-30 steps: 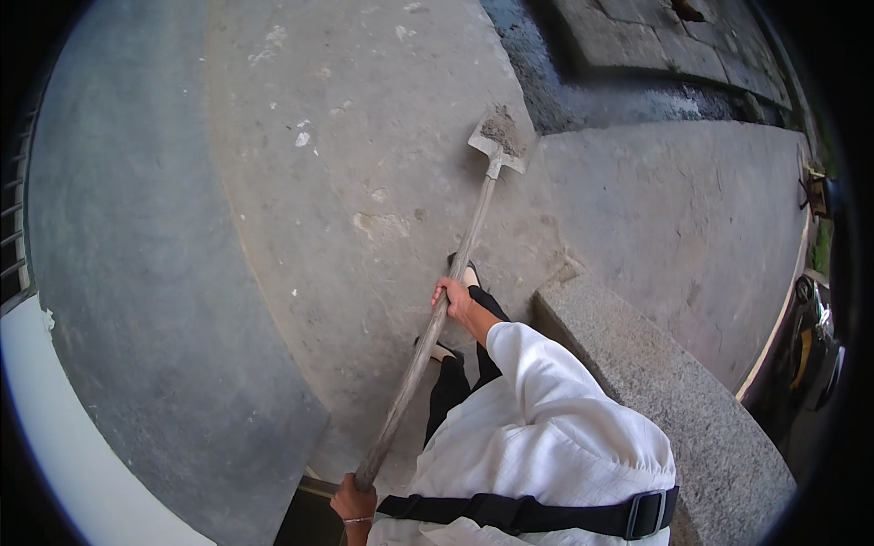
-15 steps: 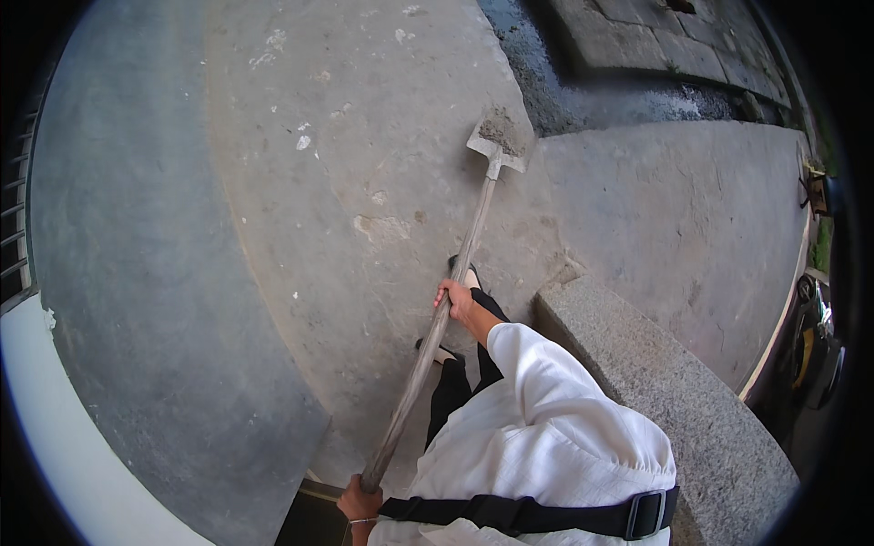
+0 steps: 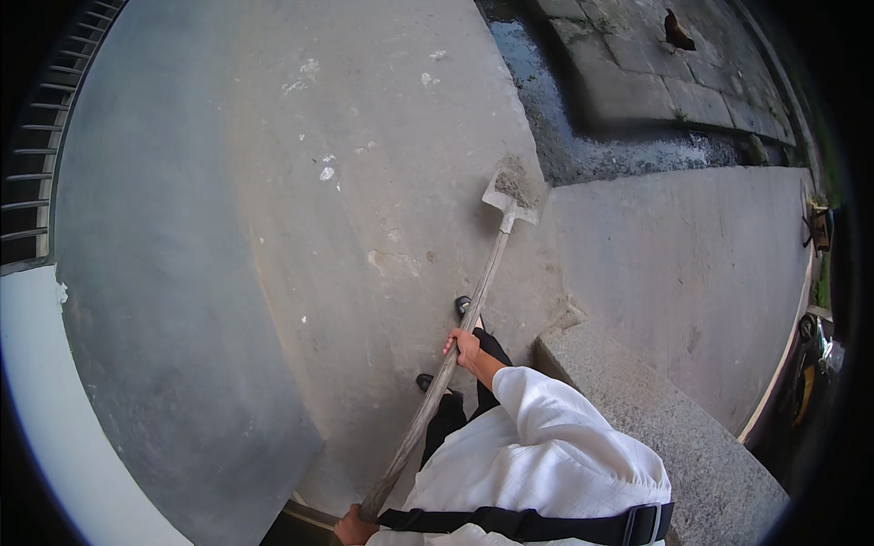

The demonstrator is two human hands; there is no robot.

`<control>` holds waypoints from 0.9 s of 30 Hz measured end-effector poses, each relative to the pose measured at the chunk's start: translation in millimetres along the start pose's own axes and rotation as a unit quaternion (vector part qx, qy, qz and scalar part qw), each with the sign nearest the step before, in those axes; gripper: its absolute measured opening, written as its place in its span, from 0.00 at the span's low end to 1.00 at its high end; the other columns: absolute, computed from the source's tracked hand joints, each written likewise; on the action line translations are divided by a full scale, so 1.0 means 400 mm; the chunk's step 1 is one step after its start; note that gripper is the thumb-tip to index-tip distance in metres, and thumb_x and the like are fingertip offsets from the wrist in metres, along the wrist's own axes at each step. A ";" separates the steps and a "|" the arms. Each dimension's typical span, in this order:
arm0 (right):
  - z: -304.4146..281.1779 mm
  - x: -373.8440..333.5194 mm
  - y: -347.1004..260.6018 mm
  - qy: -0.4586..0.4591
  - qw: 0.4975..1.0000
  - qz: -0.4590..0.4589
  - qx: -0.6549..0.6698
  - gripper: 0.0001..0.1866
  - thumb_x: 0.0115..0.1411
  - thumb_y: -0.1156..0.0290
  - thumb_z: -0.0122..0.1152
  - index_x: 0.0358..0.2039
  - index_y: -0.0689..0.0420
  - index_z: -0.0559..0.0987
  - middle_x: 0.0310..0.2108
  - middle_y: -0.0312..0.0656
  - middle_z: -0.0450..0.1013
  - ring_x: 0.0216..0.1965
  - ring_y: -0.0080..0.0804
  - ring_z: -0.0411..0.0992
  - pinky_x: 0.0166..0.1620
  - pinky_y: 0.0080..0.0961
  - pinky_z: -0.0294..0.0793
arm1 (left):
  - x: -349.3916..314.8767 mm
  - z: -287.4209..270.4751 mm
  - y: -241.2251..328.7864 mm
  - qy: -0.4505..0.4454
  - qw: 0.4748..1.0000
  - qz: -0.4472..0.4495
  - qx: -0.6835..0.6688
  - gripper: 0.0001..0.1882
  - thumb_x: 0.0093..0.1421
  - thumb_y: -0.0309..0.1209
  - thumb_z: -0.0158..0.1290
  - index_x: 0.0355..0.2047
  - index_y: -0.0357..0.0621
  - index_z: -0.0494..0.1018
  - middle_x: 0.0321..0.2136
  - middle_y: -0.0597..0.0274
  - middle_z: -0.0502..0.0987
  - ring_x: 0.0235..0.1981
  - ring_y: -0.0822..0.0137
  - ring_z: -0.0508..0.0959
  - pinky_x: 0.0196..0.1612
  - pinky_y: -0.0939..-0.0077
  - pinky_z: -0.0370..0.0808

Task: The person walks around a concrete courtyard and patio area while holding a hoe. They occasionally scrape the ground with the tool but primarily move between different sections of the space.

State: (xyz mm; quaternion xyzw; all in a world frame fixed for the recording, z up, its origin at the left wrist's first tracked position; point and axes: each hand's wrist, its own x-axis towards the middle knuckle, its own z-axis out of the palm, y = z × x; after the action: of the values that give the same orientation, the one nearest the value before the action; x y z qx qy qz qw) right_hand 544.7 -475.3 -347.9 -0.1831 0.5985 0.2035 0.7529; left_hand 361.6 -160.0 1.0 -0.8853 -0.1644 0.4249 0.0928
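Observation:
A long-handled shovel (image 3: 446,364) with a wooden shaft slants away from me across the concrete ground. Its pale metal blade (image 3: 500,196) carries a small heap of grey, gritty material (image 3: 520,184). My right hand (image 3: 464,348) is closed around the middle of the shaft. At the lower left, my left hand (image 3: 354,526) is closed over the near end of the handle, partly cut off by the frame. The blade is near the far edge of the slab, beside a wet channel (image 3: 592,155); whether it touches the ground I cannot tell.
A granite-like stone block (image 3: 655,400) lies close on my right. Metal railings (image 3: 41,177) and a white wall (image 3: 55,382) border the left. Beyond the channel a brown hen (image 3: 678,32) is on stone slabs. A dark vehicle (image 3: 813,364) stands far right.
The whole view has shifted, so the shovel blade and ground appear lower and slightly to the right. Both hands keep their hold on the shaft. More railing and the hen now show.

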 end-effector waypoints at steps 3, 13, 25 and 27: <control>0.031 -0.046 0.002 0.028 1.000 0.007 -0.002 0.05 0.42 0.78 0.48 0.13 0.60 0.64 0.11 0.41 0.59 0.12 0.35 0.60 0.17 0.33 0.67 | 0.011 -0.067 -0.018 -0.179 0.982 -0.051 -0.005 0.32 0.42 0.53 0.49 0.46 0.54 0.59 0.39 0.47 0.64 0.41 0.54 0.66 0.42 0.60 0.63; 0.266 -0.186 -0.152 -0.067 0.995 -0.077 0.016 0.05 0.42 0.79 0.48 0.13 0.62 0.64 0.10 0.45 0.60 0.11 0.37 0.62 0.16 0.35 0.68 | 0.074 -0.135 -0.046 0.186 0.977 0.067 -0.074 0.21 0.28 0.45 0.60 0.25 0.52 0.72 0.17 0.54 0.73 0.21 0.50 0.73 0.24 0.58 0.67; 0.639 -0.077 -0.432 -0.034 0.992 -0.115 -0.034 0.03 0.44 0.77 0.46 0.16 0.60 0.64 0.13 0.44 0.59 0.15 0.37 0.62 0.21 0.35 0.69 | 0.396 -0.619 0.070 0.039 0.980 0.128 -0.147 0.27 0.42 0.44 0.53 0.43 0.47 0.66 0.36 0.46 0.72 0.36 0.46 0.71 0.38 0.59 0.69; 0.716 -0.092 -0.513 -0.022 0.995 -0.099 -0.016 0.04 0.44 0.78 0.45 0.16 0.61 0.63 0.13 0.44 0.59 0.15 0.37 0.62 0.20 0.36 0.69 | 0.476 -0.737 0.076 0.009 0.980 0.140 -0.139 0.25 0.42 0.42 0.53 0.42 0.47 0.67 0.33 0.49 0.73 0.33 0.49 0.72 0.34 0.60 0.70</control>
State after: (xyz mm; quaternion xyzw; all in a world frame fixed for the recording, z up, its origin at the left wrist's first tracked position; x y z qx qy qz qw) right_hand 882.1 -504.3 -243.3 -0.2495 0.5575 0.1415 0.7791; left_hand 710.2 -125.2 37.3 -0.9076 -0.0952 0.3989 -0.0897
